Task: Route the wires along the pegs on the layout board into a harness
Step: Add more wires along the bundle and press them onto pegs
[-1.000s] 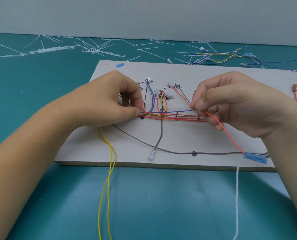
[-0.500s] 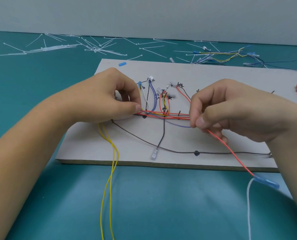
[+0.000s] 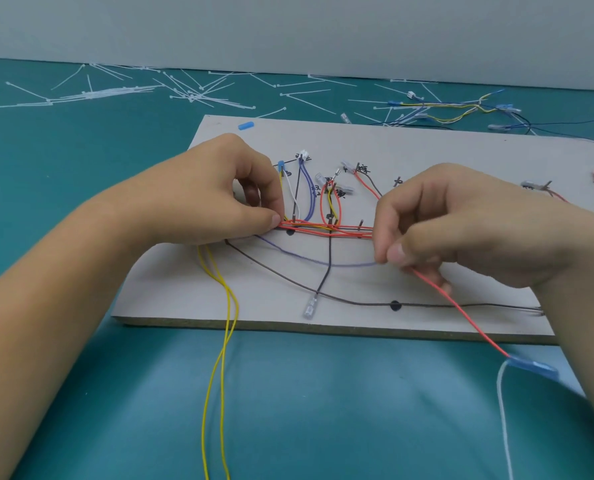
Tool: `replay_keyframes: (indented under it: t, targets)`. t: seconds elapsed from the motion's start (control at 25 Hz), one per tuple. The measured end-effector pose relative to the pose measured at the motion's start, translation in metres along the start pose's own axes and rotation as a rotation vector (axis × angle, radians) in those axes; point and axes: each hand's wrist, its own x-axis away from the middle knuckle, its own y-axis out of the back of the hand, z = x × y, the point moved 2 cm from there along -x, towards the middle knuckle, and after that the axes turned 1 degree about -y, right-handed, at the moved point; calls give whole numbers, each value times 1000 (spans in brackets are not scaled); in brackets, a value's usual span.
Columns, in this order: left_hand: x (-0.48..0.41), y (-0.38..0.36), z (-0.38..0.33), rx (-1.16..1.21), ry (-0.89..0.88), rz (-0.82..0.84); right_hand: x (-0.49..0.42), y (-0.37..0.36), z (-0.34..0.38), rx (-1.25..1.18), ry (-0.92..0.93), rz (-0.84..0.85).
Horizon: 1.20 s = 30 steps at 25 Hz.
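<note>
A grey layout board (image 3: 427, 150) lies on the teal table, with pegs and labels in black. A bundle of red wires (image 3: 326, 228) runs left to right across its middle. My left hand (image 3: 219, 195) pinches the left end of that bundle between thumb and forefinger. My right hand (image 3: 462, 230) pinches a red wire (image 3: 462, 310) and the end of a purple wire (image 3: 316, 259) that sags in a loop toward the left hand. The red wire ends in a blue terminal (image 3: 531, 368) past the board's front edge. Two yellow wires (image 3: 219, 358) hang from under my left hand.
A dark wire (image 3: 323, 296) curves along the board's front, past a black dot (image 3: 395, 305). Short wire loops with connectors (image 3: 330, 199) stand at the back pegs. Loose white cable ties (image 3: 184, 93) and another wire harness (image 3: 455, 110) lie behind the board. A white wire (image 3: 503, 420) trails off front right.
My right hand has drawn down and toward me with the red wire, whose blue terminal slid off the board's front edge. The purple wire has come out of the bundle into a sagging loop.
</note>
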Motion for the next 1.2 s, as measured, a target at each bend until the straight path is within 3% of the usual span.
replay_keyframes:
  t: [0.32,0.64,0.84,0.96,1.2]
  targets:
    - [4,4,-4,-22,-25,-19,0,36,-6,-188,-17,-443]
    - [2,3,-1,-47,5,-88,-2,35,-9,-118,62,-547]
    - [3,-3,-6,-134,0,-83,-5,24,-2,179,247,-647]
    - [1,-7,-12,-163,0,-98,0,23,1,230,340,-667]
    - [-1,-5,-13,-68,150,-119,-15,29,-2,298,247,-761]
